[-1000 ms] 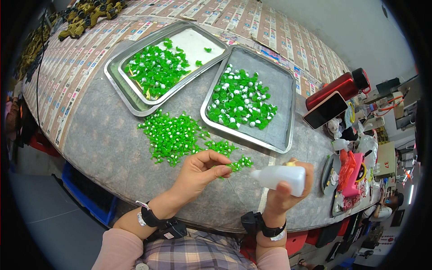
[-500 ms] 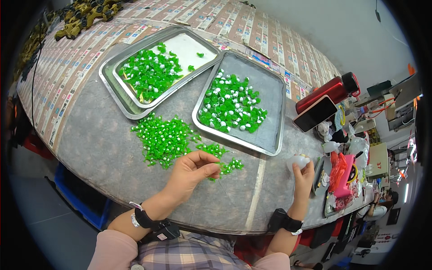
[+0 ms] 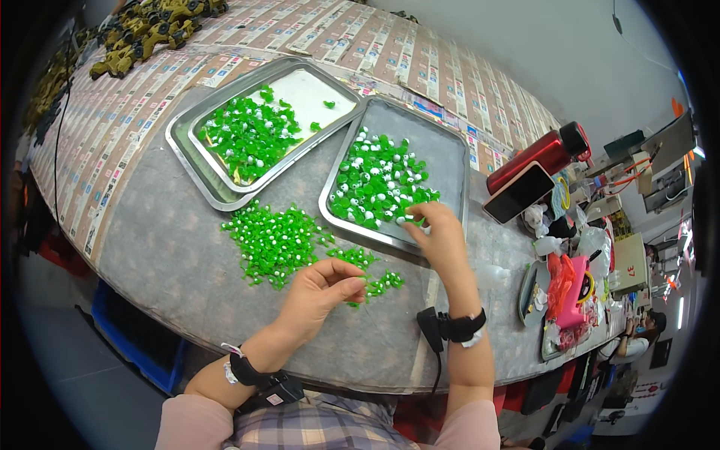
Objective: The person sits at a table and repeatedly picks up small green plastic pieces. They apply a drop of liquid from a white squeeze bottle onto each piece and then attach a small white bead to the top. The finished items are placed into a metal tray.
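Scene: a person sits at a grey tabletop [image 3: 150, 247], seen from above, sorting many small green plastic pieces.
Left hand [image 3: 322, 289]: it rests on the tabletop at the near edge of the loose green pile [image 3: 277, 244], fingers curled together and pinching what looks like one green piece; it sits in much the same place as a second ago.
Right hand [image 3: 439, 236]: it now reaches over the near rim of the right tray [image 3: 450, 161], fingertips drawn together on a green-and-white piece at the heap's edge. I cannot tell whether it grips or releases it.
What has changed: a second ago the right hand held a white bottle near the body; half a second ago it was out at the right side of the tabletop. The bottle is no longer in the hand.
Meaning: the work seems to have passed from handling the bottle to handling pieces at the right tray.
Green-and-white pieces [image 3: 379, 180]: heaped in the right tray.
Left tray [image 3: 184, 146]: holds plain green pieces on a white liner.
Also present: a red flask [image 3: 536, 154] and a dark phone [image 3: 519, 193] right of the trays.
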Motion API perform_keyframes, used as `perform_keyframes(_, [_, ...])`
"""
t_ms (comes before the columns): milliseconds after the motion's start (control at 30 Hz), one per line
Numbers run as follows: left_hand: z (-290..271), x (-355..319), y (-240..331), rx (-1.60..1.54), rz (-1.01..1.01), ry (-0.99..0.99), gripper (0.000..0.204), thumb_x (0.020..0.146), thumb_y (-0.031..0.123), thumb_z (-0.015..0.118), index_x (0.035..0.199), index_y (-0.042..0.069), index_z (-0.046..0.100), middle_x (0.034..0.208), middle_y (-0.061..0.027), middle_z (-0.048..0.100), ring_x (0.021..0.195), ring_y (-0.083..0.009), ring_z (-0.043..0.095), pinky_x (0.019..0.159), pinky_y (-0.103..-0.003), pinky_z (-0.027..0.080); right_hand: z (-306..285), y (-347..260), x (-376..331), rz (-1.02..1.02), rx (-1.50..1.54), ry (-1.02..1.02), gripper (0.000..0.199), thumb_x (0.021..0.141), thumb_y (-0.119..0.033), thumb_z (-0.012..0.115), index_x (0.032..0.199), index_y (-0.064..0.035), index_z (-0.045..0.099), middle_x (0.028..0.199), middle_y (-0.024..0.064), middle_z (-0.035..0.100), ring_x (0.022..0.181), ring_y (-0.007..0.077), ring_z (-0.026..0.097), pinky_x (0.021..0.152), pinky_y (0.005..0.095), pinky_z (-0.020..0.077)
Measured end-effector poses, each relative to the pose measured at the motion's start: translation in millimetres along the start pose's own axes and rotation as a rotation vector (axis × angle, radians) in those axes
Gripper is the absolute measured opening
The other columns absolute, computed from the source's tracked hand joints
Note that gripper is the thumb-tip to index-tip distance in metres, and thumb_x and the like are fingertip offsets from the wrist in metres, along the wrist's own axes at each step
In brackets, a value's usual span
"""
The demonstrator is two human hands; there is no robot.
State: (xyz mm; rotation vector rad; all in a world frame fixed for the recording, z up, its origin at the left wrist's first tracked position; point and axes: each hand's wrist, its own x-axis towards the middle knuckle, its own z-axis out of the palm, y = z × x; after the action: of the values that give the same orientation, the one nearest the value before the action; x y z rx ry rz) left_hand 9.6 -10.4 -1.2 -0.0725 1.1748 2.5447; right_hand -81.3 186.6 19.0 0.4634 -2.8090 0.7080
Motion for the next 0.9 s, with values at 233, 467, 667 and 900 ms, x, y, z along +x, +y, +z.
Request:
perform_keyframes(233, [-1.1, -1.5, 1.7, -0.008, -0.004, -0.014, 0.010, 0.076, 0.005, 0.057, 0.085, 0.001, 0.055, 0.075, -0.0059, 0.058, 0.067, -0.0128, 0.057, 0.063, -0.025, 0.048, 5.2, -13.2, -1.2, -0.020, -0.038, -0.016, 0.014, 0.066, -0.009, 0.062, 0.076, -0.0035, 0.055, 0.072, 0.0081, 0.056, 0.070, 0.0231, 0.055, 0.061, 0.0312, 0.0430])
perform_keyframes(467, [-1.4, -6.4, 0.9, -0.021, 0.055, -0.050, 0.009, 0.075, 0.004, 0.058, 0.083, 0.001, 0.055, 0.080, -0.0082, 0.058, 0.070, -0.0147, 0.057, 0.063, -0.026, 0.049, -27.0, -60.8, -48.2, 0.028, 0.614, -0.339, 0.021, 0.066, -0.008, 0.067, 0.084, -0.0016, 0.056, 0.072, 0.0042, 0.058, 0.063, 0.0098, 0.056, 0.058, 0.0208, 0.0434])
perform_keyframes(667, [2.4, -3.9, 1.1, -0.013, -0.005, -0.139, 0.012, 0.077, 0.006, 0.057, 0.088, 0.001, 0.054, 0.081, -0.0072, 0.059, 0.072, -0.0131, 0.057, 0.067, -0.025, 0.048, -11.0, -56.6, -66.9, 0.229, 1.068, -0.289, 0.022, 0.068, -0.005, 0.067, 0.086, 0.0002, 0.056, 0.079, 0.0029, 0.058, 0.069, 0.0078, 0.055, 0.061, 0.0198, 0.0438])
perform_keyframes(900, [-0.3, -3.7, 0.8, -0.099, -0.023, -0.105, 0.010, 0.078, 0.006, 0.056, 0.087, 0.001, 0.054, 0.080, -0.0073, 0.059, 0.071, -0.0136, 0.058, 0.066, -0.025, 0.048, 0.2, -59.4, -76.4, 0.424, 1.341, -0.229, 0.022, 0.070, 0.000, 0.063, 0.091, 0.0005, 0.055, 0.085, 0.0051, 0.059, 0.075, 0.0095, 0.056, 0.065, 0.0201, 0.0443])
